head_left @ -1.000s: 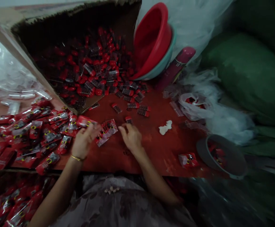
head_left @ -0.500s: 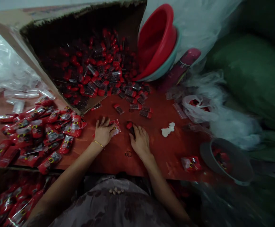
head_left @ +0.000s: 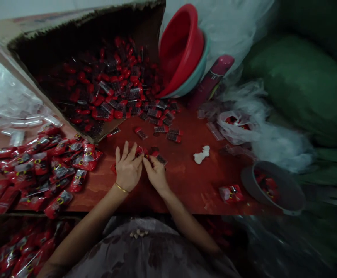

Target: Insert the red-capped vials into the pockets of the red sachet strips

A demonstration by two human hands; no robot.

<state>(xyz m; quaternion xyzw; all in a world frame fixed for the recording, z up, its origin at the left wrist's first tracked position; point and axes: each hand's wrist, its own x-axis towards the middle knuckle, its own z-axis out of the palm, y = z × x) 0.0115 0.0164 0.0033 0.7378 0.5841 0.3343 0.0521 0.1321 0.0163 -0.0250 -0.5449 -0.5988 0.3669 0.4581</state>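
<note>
Both hands meeting at the middle of the red table [head_left: 186, 185]: left hand [head_left: 128, 170] pinching a small clear packet [head_left: 139, 151], right hand [head_left: 156, 172] gripping a red-and-black piece [head_left: 159, 157], long axis running near-left to far-right.

worktop [head_left: 191, 185]: red-brown | packets [head_left: 41, 166], 9 o'clock: red, black-yellow print | basin [head_left: 180, 50], 12 o'clock: red over teal | bowl [head_left: 273, 189], 3 o'clock: grey | sack [head_left: 302, 85]: green | bracelet [head_left: 121, 188]: gold

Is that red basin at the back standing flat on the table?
No, the red basin is tipped up on its edge, nested in a teal one, beside the cardboard box.
</note>
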